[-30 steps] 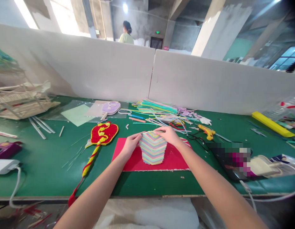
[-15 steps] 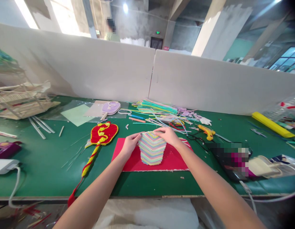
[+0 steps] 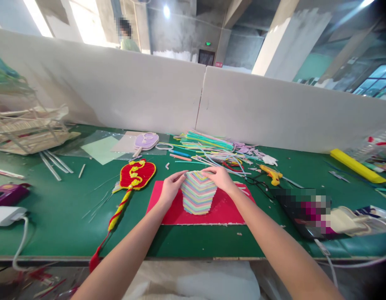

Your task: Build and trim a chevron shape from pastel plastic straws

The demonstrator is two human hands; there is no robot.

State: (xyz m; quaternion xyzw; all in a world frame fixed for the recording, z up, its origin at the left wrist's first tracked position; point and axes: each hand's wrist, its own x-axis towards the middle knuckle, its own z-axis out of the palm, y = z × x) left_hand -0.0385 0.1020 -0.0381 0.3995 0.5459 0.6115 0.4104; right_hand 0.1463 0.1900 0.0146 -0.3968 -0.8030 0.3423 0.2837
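Between my two hands is a flat panel of pastel strips [image 3: 199, 196] in a zigzag pattern, pink, blue, yellow and white. My left hand [image 3: 174, 185] pinches its upper left corner, and my right hand [image 3: 219, 179] grips its top edge toward the right. The panel lies over, or just above, a red board [image 3: 170, 212]; whether they touch I cannot tell. To the left of my left hand rests a red fan with yellow trim [image 3: 143, 171], its handle wrapped in yellow and red.
Beyond my hands lies a heap of coloured pipe cleaners [image 3: 208, 141]. A yellow glue gun [image 3: 272, 174] and a black device [image 3: 292, 216] with cables are at right. A lilac fan [image 3: 145, 141] lies back left, near a wooden rack [image 3: 30, 133]. A white partition [image 3: 133, 96] closes the far edge.
My hands hold the same grip on the panel, which has barely moved. A person behind the partition has moved left. The view has shifted slightly.
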